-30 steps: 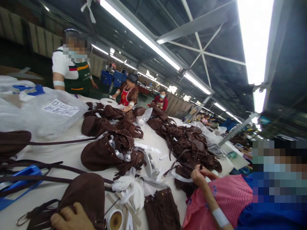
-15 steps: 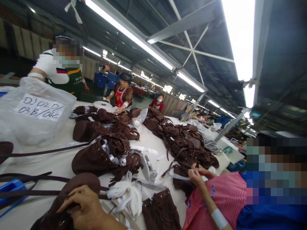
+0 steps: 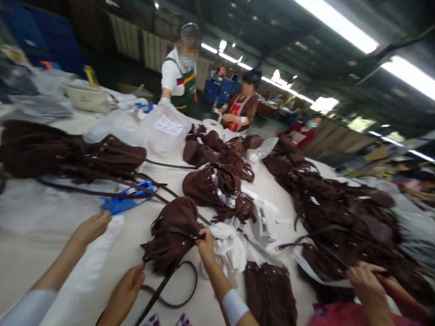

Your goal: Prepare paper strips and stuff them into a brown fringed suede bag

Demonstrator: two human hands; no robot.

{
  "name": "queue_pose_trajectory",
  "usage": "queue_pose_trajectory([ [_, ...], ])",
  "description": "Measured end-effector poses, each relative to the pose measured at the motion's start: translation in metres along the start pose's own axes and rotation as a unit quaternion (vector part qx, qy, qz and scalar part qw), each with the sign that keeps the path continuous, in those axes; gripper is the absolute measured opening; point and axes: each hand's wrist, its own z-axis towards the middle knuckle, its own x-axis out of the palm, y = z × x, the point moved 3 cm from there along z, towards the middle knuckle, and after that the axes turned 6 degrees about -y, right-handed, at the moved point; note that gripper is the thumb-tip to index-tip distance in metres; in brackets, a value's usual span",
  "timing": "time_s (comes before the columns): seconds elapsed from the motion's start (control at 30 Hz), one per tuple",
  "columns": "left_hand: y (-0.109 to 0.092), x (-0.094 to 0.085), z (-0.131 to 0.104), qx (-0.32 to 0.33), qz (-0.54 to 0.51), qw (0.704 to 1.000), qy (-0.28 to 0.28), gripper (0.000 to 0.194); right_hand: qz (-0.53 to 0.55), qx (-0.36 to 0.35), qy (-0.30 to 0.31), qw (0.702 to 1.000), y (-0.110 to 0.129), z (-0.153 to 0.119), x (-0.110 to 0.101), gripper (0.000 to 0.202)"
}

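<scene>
A dark brown drawstring bag (image 3: 175,226) is held just above the near middle of the table (image 3: 272,183). Compared with half a second earlier, the view is swung left; the bag, then under one visible hand, is now gripped by two. The left hand (image 3: 125,287) pinches its lower left edge; the right hand (image 3: 206,246) is clamped on its right edge. A neighbour's hand (image 3: 91,228), newly in view at left, meets a blue plastic object (image 3: 127,203).

The bag has a rounded form and a matt, suede-like surface; a flat strap (image 3: 154,299) hangs below, curling into a loop. Right of it lie a loose bundle of white strips (image 3: 233,244) and a fringed brown panel (image 3: 270,292) with metal eyelets along its top. A translucent plastic bag (image 3: 166,129) bears a handwritten label, too blurred to read.

The tabletop is smooth and white. Beyond it stand aproned workers (image 3: 183,88), under fluorescent tubes (image 3: 340,22).
</scene>
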Motion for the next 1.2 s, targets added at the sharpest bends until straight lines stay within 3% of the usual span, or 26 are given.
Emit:
queue_pose_trajectory([
  [0.07,0.023,-0.008,0.002,-0.060,-0.040,0.997,-0.002,0.040,0.000,0.006,0.033,0.999,-0.006,0.009,0.004,0.032],
  [0.13,0.028,-0.009,0.007,-0.094,-0.103,0.990,-0.007,0.055,0.002,0.008,0.055,0.998,-0.010,0.013,0.006,0.032],
  [0.23,0.013,0.001,0.015,-0.122,-0.201,0.972,0.007,0.082,0.007,0.012,0.062,0.998,-0.010,0.016,0.006,0.030],
  [0.3,0.001,0.013,0.020,-0.143,-0.260,0.953,0.059,0.089,0.013,0.017,0.060,0.998,-0.007,0.017,0.006,0.030],
  [0.37,-0.009,0.022,0.025,-0.135,-0.285,0.944,0.101,0.074,0.022,0.025,0.063,0.997,-0.003,0.019,0.008,0.030],
  [0.47,-0.019,0.020,0.029,-0.101,-0.259,0.957,0.080,0.036,0.045,0.052,0.085,0.994,0.007,0.019,0.009,0.031],
  [0.6,-0.045,-0.011,0.018,-0.063,-0.223,0.972,0.027,0.036,0.085,0.063,0.133,0.986,0.023,0.017,0.004,0.032],
  [0.7,-0.064,-0.035,0.003,0.041,-0.150,0.988,0.015,0.034,0.022,0.014,0.154,0.988,0.021,0.012,0.000,0.029],
  [0.8,-0.055,-0.041,-0.008,0.105,-0.054,0.993,0.004,0.024,-0.077,-0.012,0.168,0.983,0.001,-0.003,0.002,0.023],
  [0.9,-0.027,-0.033,-0.018,0.094,0.008,0.995,0.024,0.022,-0.143,-0.030,0.184,0.972,-0.008,-0.022,0.001,0.019],
  [1.03,-0.008,-0.026,-0.036,0.095,0.043,0.993,0.047,0.023,-0.225,-0.166,0.194,0.940,0.030,-0.042,0.002,0.027],
  [1.1,-0.011,-0.026,-0.044,0.094,0.051,0.993,0.058,0.022,-0.248,-0.239,0.249,0.905,0.055,-0.052,0.011,0.029],
  [1.2,-0.025,-0.031,-0.050,0.086,0.060,0.990,0.091,0.024,-0.252,-0.276,0.350,0.859,0.072,-0.068,0.031,0.035],
])
